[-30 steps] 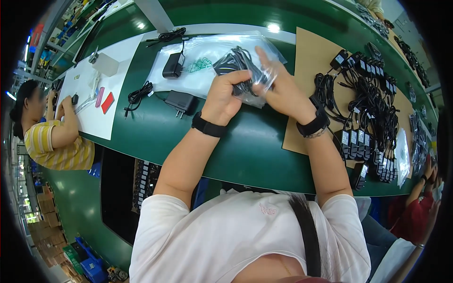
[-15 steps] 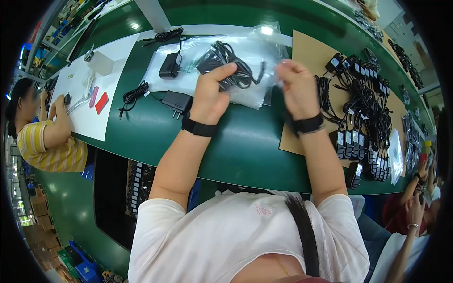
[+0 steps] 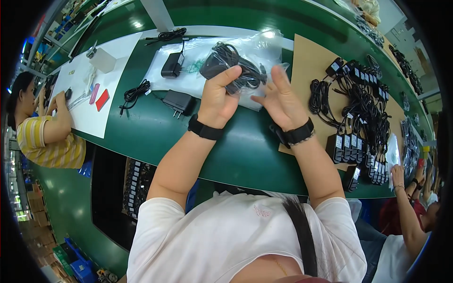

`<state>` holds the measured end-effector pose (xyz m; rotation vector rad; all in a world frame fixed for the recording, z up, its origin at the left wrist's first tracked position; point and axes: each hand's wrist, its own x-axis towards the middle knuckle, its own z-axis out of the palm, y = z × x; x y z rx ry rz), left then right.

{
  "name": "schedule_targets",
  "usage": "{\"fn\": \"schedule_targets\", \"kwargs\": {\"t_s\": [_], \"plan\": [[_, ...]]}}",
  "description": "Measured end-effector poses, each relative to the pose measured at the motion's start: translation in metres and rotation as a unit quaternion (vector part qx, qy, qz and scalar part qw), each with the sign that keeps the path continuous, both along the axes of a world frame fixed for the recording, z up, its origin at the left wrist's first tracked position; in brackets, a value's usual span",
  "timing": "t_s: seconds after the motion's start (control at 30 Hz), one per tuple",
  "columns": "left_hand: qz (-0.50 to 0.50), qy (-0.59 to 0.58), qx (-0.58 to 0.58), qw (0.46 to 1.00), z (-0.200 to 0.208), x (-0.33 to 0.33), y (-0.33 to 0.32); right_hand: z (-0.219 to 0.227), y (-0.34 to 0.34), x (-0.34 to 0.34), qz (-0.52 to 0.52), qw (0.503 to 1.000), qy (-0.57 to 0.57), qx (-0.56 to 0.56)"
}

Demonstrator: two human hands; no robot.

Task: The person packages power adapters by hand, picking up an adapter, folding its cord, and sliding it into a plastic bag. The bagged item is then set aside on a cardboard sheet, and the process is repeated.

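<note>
My left hand (image 3: 221, 100) is closed around a black power adapter (image 3: 214, 66) with its cable (image 3: 249, 71) coiled beside it, both inside a clear plastic bag (image 3: 257, 87). The thumb presses on the bag from above. At the bag's right end, my right hand (image 3: 287, 107) is open, thumb raised and fingers apart, close against the plastic; whether it touches is hard to see. Beneath lies a stack of flat clear bags (image 3: 158, 78). One adapter (image 3: 171, 65) rests on that stack, and another adapter (image 3: 179, 102) lies on the green table left of my left hand.
At right, cardboard (image 3: 302, 85) bears several adapters (image 3: 347, 147) with tangled cables (image 3: 368, 113). A coiled cable (image 3: 136, 93) lies at left. Beyond it, a white sheet (image 3: 101, 120) holds a bottle (image 3: 103, 60) and a red card (image 3: 102, 100). Co-workers (image 3: 49, 132) sit at both sides.
My right hand has come down and left toward the bag, its fingers now spread. The left hand has shifted slightly right with the bagged adapter. At right, a co-worker's hand has reached onto the table.
</note>
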<state>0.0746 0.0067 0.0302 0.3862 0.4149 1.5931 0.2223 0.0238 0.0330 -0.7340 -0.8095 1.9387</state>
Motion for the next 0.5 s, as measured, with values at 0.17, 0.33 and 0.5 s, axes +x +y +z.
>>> {"fn": "schedule_targets", "kwargs": {"t_s": [0.17, 0.33, 0.5], "plan": [[0.024, 0.095, 0.031, 0.995, 0.004, 0.019, -0.009, 0.0, -0.003, -0.009, -0.045, 0.998, 0.046, 0.025], [0.012, 0.238, -0.002, 0.971, 0.0, 0.018, -0.005, 0.002, 0.011, -0.003, -0.179, 0.949, -0.14, 0.218], [0.047, 0.268, -0.055, 0.961, 0.016, 0.002, -0.002, -0.004, 0.021, 0.011, -0.173, 0.942, -0.166, 0.234]]}}
